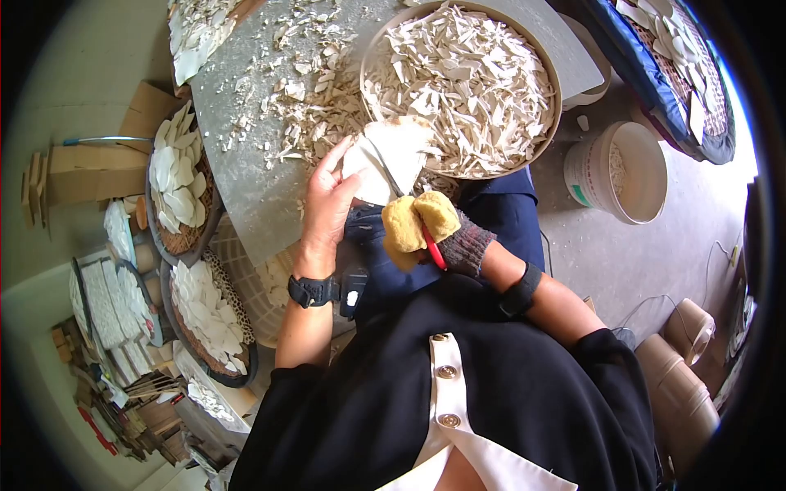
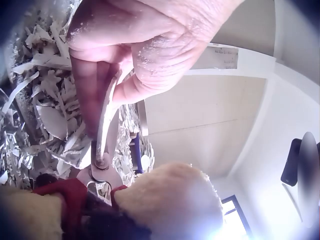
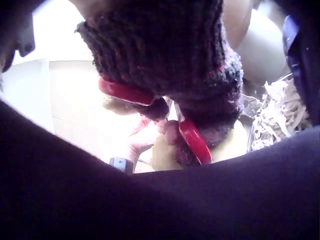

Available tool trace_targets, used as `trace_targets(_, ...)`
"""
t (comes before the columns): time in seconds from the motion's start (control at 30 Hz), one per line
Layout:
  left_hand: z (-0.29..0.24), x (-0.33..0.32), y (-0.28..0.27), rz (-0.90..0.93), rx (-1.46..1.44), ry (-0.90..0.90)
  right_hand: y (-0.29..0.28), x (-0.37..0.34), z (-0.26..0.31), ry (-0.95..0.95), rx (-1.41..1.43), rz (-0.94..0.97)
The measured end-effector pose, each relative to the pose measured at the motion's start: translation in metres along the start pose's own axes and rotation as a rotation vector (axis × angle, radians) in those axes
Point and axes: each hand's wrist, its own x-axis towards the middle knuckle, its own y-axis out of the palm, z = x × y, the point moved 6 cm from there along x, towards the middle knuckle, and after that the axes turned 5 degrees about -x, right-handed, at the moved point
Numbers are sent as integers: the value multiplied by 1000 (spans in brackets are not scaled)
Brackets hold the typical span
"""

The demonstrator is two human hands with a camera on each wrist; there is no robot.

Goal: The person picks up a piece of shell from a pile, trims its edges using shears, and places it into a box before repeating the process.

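Note:
A flat white piece is pinched between the thumb and fingers of the bare left hand, beside the round tray. The gloved right hand, with yellow padding over its fingers, grips red-handled scissors. Their metal blades lie across the white piece in the head view. In the left wrist view the piece stands edge-on above the scissors' pivot, held by the left hand. Red handles pass around the dark knitted glove in the right wrist view.
A round tray full of white strips sits on the grey table, with scraps scattered to its left. At right stand a white bucket and a blue-edged basket. Baskets of white pieces line the left side.

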Motion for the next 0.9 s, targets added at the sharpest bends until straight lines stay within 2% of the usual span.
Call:
trace_targets(0.1, 0, 1, 5, -3, -33, -11, 11, -2, -10, 295, 811, -34)
trace_targets(0.17, 3, 2, 4, -17, -53, -12, 13, -2, -29, 155, 299, -64)
trace_targets(0.27, 2, 2, 3, -12, -30, -24, 17, -7, -41, 182, 310, -58)
trace_targets(0.33, -5, 0, 4, -20, -55, 22, 5, -3, -19, 282, 417, -28)
trace_targets(0.43, -9, -1, -3, -43, -93, 10, 11, -3, -23, 290, 978, -53)
trace_targets(0.53, -17, -4, -4, -36, -113, 2, 1, 4, -15, 20, 224, 51)
trace_targets(0.6, -25, -6, -4, -33, -86, 31, 11, 4, -43, 146, 471, -22)
trace_targets(0.67, -30, -8, -6, -46, -27, 77, 17, 1, -53, 218, 747, -19)
trace_targets(0.73, -31, -7, -10, -50, 89, 207, 9, 11, -4, 235, 1050, 62)
trace_targets(0.8, -39, -10, -9, -44, 150, 267, 1, 19, 11, 25, 586, 26)
trace_targets(0.87, -46, -15, -5, -19, 155, 256, 1, 22, 10, 58, 473, 16)
trace_targets(0.9, -49, -15, -5, -11, 172, 270, -1, 25, 12, -30, 286, 11)
